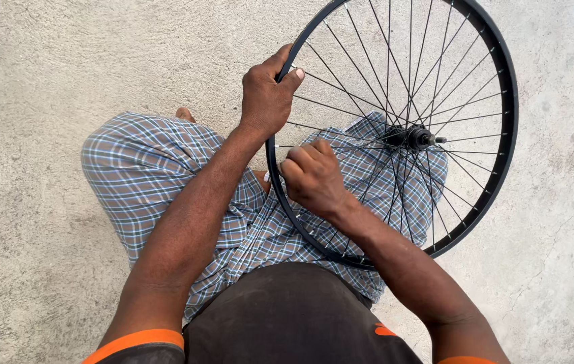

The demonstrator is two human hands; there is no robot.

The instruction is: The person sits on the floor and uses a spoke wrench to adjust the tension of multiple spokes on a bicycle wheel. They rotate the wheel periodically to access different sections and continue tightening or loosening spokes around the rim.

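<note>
A black bicycle wheel rim [508,128] with thin metal spokes and a dark hub [413,138] rests across my lap, tilted over my right knee. My left hand [268,91] is shut on the rim at its upper left edge, thumb over the top. My right hand [314,176] is curled against the inside of the rim at its left side, fingers pinched near a spoke end; what it holds is hidden by the fingers.
I sit on a rough grey concrete floor [37,81] that surrounds me on all sides. My legs are covered by blue and brown checked cloth [145,168]. A dark shirt with orange sleeve trim shows at the bottom.
</note>
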